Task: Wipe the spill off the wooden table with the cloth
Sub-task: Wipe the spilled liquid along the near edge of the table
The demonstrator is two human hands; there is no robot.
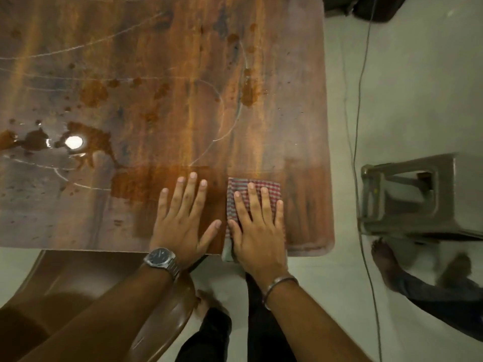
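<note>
both hands flat at near table edge.
my right hand point(257, 226) presses checked cloth point(252, 189) with fingers straight; left hand point(184, 218) spread on bare wooden table point(300, 113) just beside it. spill point(86, 142) sits far left, well apart.

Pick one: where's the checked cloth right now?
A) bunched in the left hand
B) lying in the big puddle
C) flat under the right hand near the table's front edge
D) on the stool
C: the right hand lies with straight fingers flat on the checked cloth by the front edge of the wooden table; the left hand rests on bare wood beside it.
</note>
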